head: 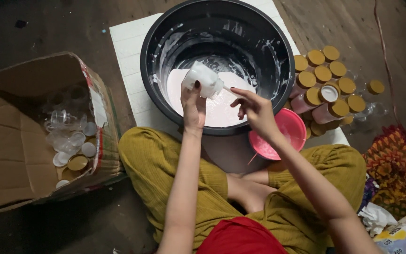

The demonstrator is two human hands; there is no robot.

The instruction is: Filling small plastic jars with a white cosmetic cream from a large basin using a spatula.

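Both hands meet over the black basin [165, 28]: my left hand [192, 106] is closed around a small plastic bottle [204, 79], tipped on its side above the pale pink cream [222, 110], while my right hand [255, 109] stays loosely open, fingertips at the bottle's mouth, gripping nothing. Keeping the mouth over the pool seems wise, so drips land inside. Cream smears coat the glossy walls. Just beside the basin sit a pink bowl [293, 126] and filled, gold-capped bottles [325, 77]; clear empties fill a worn cardboard box [10, 141].
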